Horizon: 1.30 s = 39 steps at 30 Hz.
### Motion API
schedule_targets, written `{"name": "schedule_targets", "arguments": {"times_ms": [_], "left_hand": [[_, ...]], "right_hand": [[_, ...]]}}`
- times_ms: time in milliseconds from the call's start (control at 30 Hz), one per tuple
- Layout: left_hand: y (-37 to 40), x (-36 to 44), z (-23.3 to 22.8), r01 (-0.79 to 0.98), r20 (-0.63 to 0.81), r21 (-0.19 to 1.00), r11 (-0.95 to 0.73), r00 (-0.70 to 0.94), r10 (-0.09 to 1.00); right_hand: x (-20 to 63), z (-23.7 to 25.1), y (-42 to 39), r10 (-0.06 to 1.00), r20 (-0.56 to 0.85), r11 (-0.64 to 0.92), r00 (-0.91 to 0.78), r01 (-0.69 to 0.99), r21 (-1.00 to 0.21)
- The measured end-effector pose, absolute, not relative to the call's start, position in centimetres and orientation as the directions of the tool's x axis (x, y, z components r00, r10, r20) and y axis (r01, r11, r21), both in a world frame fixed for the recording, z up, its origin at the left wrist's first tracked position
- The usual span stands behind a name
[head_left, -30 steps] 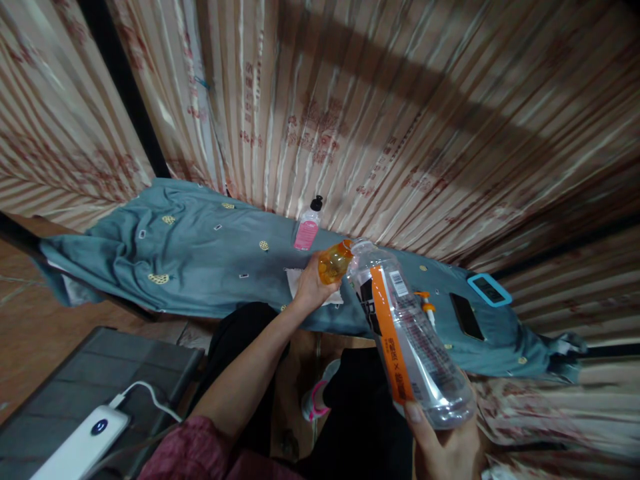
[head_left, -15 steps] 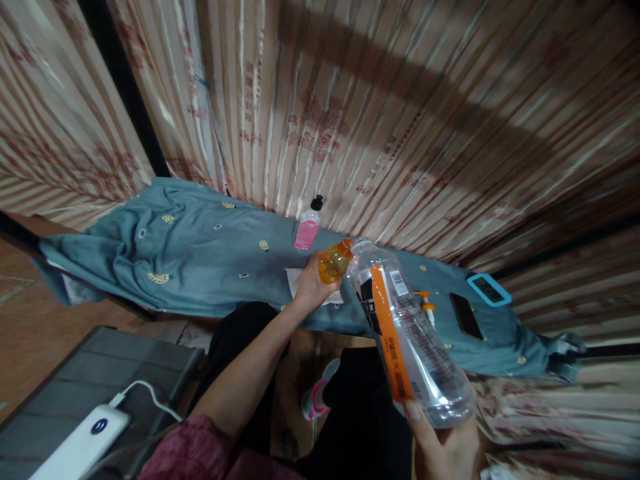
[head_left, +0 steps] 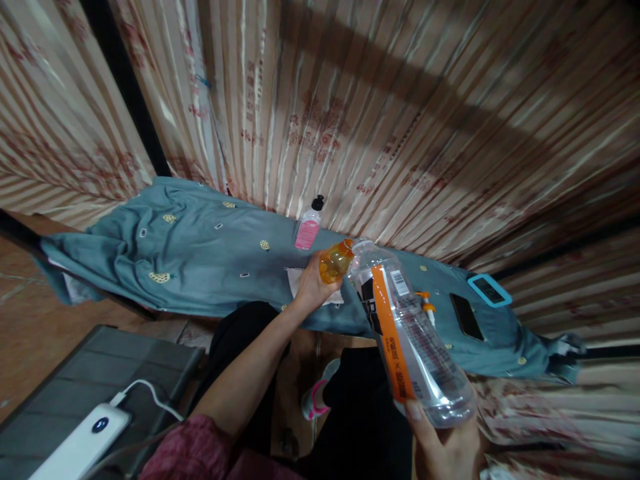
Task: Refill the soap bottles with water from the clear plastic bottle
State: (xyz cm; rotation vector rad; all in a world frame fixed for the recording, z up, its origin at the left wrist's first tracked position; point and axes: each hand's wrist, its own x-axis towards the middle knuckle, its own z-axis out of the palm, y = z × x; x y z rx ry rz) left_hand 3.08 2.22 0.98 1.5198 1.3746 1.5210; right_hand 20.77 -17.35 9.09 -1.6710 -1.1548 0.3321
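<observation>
My right hand (head_left: 445,447) grips the base of a large clear plastic bottle (head_left: 410,333) with an orange-and-white label, tilted so its mouth points up and left. My left hand (head_left: 313,285) holds a small orange translucent bottle (head_left: 334,261) whose mouth meets the mouth of the large bottle. Both bottles hang over the near edge of a table draped in a teal patterned cloth (head_left: 200,260). A white tissue (head_left: 295,280) lies on the cloth under my left hand.
A small pink-labelled bottle with a black cap (head_left: 309,227) stands at the back of the table by the striped curtain (head_left: 400,120). A dark phone (head_left: 466,316), a blue-framed device (head_left: 490,289) and a small orange-tipped item (head_left: 426,304) lie to the right. A white power bank (head_left: 80,450) sits lower left.
</observation>
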Motion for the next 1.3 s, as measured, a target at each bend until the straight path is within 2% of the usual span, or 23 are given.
{"name": "schedule_targets", "arguments": {"times_ms": [867,1067,1300], "left_hand": [[2.4,3.33,0.56,0.258,0.354,0.919,-0.299,-0.201,0.914],[2.53,3.38,0.45,0.231,0.36,0.921,-0.313,-0.202,0.911],[2.52,3.34,0.49,0.245,0.352,0.922,-0.301,-0.201,0.914]], "right_hand": [[21.11,8.85,-17.46,0.823,0.288,-0.011,0.49,0.521,-0.854],[21.25,8.9,-17.46,0.817,0.336,0.002,0.469,0.58,-0.815],[20.96,9.09,-17.41,0.812,0.324,-0.009,0.486,0.565,-0.825]]}}
